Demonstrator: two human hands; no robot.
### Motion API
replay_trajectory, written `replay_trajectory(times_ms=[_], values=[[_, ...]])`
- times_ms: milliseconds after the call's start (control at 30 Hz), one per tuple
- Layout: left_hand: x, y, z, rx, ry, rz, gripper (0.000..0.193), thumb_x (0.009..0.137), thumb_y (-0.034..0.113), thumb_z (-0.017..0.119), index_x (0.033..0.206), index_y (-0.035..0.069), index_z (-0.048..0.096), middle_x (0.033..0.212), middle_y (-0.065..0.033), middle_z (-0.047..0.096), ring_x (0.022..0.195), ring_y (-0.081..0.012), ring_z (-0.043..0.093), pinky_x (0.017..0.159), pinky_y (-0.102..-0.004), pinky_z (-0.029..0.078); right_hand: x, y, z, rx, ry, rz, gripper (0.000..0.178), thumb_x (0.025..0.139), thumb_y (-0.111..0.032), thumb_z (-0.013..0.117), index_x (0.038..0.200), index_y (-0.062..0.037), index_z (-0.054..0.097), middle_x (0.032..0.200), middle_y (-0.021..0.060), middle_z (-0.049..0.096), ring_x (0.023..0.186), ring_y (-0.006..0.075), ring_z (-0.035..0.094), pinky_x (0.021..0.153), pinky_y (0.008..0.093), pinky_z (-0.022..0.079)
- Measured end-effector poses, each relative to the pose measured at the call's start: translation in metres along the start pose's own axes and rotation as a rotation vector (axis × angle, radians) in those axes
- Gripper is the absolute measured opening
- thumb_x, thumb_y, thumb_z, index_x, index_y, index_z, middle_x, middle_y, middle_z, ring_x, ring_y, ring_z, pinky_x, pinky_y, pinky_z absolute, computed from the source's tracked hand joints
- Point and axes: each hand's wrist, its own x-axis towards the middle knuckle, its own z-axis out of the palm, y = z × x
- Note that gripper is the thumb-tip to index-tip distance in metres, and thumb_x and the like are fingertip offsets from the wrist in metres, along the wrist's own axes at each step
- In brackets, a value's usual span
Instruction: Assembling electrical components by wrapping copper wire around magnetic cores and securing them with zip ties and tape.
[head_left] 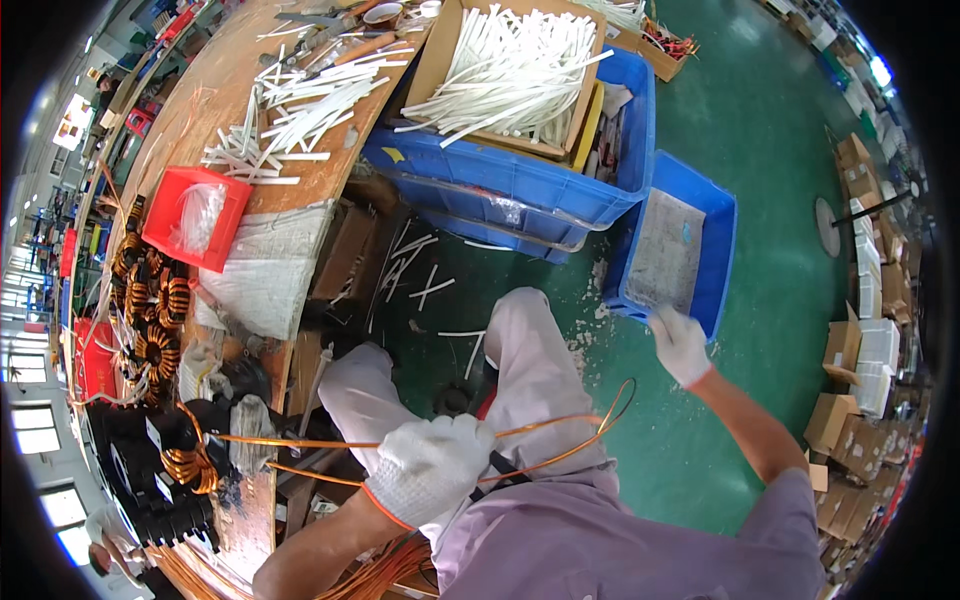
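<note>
My left hand [428,468], in a white knit glove, is closed around copper wire [330,443] above my lap. To the left, two strands run from it to a copper-wound ring coil [192,468] at the bench edge. On the other side the wire bends into a long loop [603,428] over my thigh. Away to the right, my gloved right hand [680,345] is at the near rim of a small blue bin [722,240]. Its fingers are curled together, and whatever they may hold is hidden. The wire loop ends short of this hand.
White strips [310,115] lie on the wooden bench [215,100] and fill a cardboard box [430,85] on a large blue crate [520,195]. A red bin [165,215] stands near several wound coils [155,350]. Loose strips litter the green floor [750,430]; cartons [850,430] line the right.
</note>
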Motion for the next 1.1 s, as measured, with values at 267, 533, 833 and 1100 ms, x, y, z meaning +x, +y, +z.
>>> replay_trajectory(times_ms=[267, 533, 833, 1100], values=[[0.005, -0.006, -0.002, -0.013, 0.076, -0.005, 0.011, 0.079, 0.010, 0.070, 0.085, 0.009, 0.061, 0.074, -0.0081, 0.058, 0.065, -0.0267, 0.066, 0.053, -0.0397, 0.051, 0.317, -0.172, 0.077, -0.375, 0.260, -0.502, 0.027, 0.090, -0.016, 0.067, 0.117, -0.0122, 0.074, 0.118, 0.0082, 0.068, 0.122, 0.0284, 0.063, 0.104, 0.0477, 0.049], [0.006, 0.003, -0.006, 0.094, 0.080, -0.010, 0.010, 0.077, 0.013, 0.067, 0.086, 0.011, 0.062, 0.076, -0.0069, 0.058, 0.066, -0.0236, 0.066, 0.052, -0.0379, 0.052, 0.368, -0.193, 0.109, -0.513, 0.100, -0.481, 0.029, 0.092, -0.011, 0.063, 0.118, -0.0050, 0.072, 0.127, 0.0172, 0.069, 0.126, 0.0326, 0.063, 0.106, 0.0502, 0.051], [0.020, -0.002, -0.017, 0.066, 0.125, -0.031, 0.011, 0.083, 0.006, 0.077, 0.091, 0.007, 0.069, 0.079, -0.0109, 0.066, 0.065, -0.0318, 0.066, 0.059, -0.0420, 0.052, 0.115, -0.264, -0.018, 0.429, -0.428, -0.594, 0.029, 0.109, -0.038, 0.061, 0.109, -0.0111, 0.070, 0.079, 0.0137, 0.068, 0.073, 0.0390, 0.071, 0.062, 0.0489, 0.055], [0.048, 0.072, -0.049, -0.188, -0.174, -0.075, 0.010, 0.091, 0.011, 0.074, 0.097, 0.003, 0.070, 0.082, -0.0168, 0.065, 0.072, -0.0383, 0.070, 0.064, -0.0470, 0.055, -0.017, -0.196, -0.077, 0.561, -0.418, -0.420, 0.019, 0.101, -0.025, 0.067, 0.110, -0.0088, 0.063, 0.075, 0.0097, 0.067, 0.066, 0.0338, 0.070, 0.054, 0.0484, 0.052]])
